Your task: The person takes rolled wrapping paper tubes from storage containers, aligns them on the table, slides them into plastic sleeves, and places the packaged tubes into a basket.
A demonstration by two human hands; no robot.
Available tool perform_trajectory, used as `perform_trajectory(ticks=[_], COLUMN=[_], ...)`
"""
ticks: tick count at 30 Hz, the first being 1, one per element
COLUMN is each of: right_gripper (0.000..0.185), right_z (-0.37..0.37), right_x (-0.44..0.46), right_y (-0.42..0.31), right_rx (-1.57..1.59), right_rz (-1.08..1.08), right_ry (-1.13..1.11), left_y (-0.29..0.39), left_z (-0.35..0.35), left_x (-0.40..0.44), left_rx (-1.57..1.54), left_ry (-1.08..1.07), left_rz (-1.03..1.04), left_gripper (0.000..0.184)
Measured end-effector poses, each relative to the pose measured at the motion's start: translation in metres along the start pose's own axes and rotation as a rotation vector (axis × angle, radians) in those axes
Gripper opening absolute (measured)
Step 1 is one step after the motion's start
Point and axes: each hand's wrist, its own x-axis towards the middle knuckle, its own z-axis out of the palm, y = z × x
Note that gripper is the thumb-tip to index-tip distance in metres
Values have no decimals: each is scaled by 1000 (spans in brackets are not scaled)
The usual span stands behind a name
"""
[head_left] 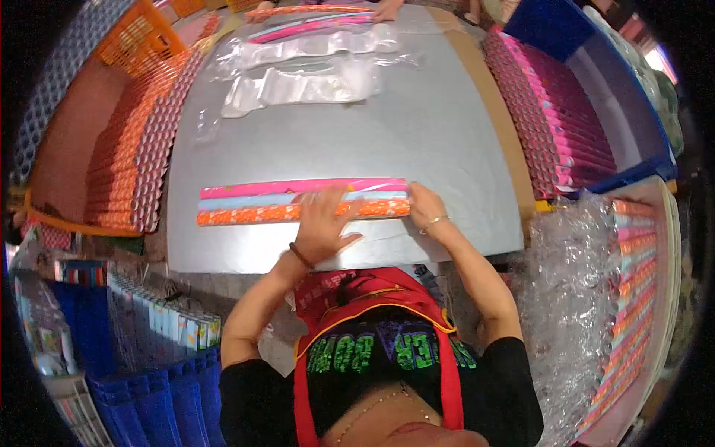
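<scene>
Three patterned paper rolls lie side by side on the grey table (357,145) in clear wrap: a pink roll (253,190), a light blue roll (246,202) and an orange roll (249,216). My left hand (322,217) rests flat across their middle, fingers spread. At their right end, my right hand (426,206) closes round the wrapped rolls; its fingertips are partly hidden. Farther up the table are clear plastic sleeves (298,91).
Across the table, another person's hand (387,10) touches more rolls (313,28). An orange crate (71,119) and a blue crate (633,112) of rolls flank the table. Wrapped packs (633,283) stand lower right; a blue crate (160,395) is lower left.
</scene>
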Motion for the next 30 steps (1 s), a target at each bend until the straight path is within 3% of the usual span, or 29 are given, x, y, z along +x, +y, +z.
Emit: perform_trajectory(ticks=[2,4,5,6,8,9,10,11,12,13,14,15,16,20,22,24,26,28,30], right_gripper=[13,12,12,15,23,27,29,33,22,16,14,14,15,15,14,18,19,23,20], right_z=[-11,-11,-7,-6,-11,-6,11,2,-18,-20,-27,-32,-36,-61,-87,-107,-119,-123,-126], right_x=[-8,-14,-16,-21,-36,-48,-53,-60,-74,-80,-92,-99,-109,-163,-209,-252,-298,-346,-390], right_y=[-12,-11,-13,-12,-14,-24,-11,-17,-36,-33,-39,-34,-32,-6,-1,6,13,11,-5], right_rx=[101,200,202,161,138,-102,41,188,85,85,202,194,188,176,202,171,143,-80,-152], right_rz=[36,4,-8,30,70,-23,-15,29,16,19,-113,-116,-139,-173,-113,85,73,401,372], right_ry=[-13,102,90,60,58,79,103,41,8,-41,30,67,86,244,469,480,715,729,1088], left_y=[20,46,47,46,39,36,28,22,19,24,22,15,21,47,88,120,168,208,253], left_z=[-1,-3,10,19,33,21,15,27,43,38,22,29,31,38,20,24,3,-2,-23], left_x=[-34,-61,-72,-86,-90,-85,-80,-82,-77,-58,-51,-49,-45,-22,5,37,78,103,125], left_rx=[-473,-1388,-1608,-1610,-2175,-2075,-2000,-2023,-2046,-2274,-2473,-2439,-2306,-2420,-2444,-2483,-2488,-2544,-2576], left_ry=[-52,-140,-12,-7,437,348,242,320,391,415,452,320,472,183,14,-132,-311,-523,-740], left_rz=[-98,-656,-732,-735,-968,-800,-595,-549,-512,-520,-578,-639,-952,-739,-657,-759,-599,-614,-550], left_gripper=[61,47,42,42,44,46,48,49,49,35,27,32,36,42,40,40,37,35,29])
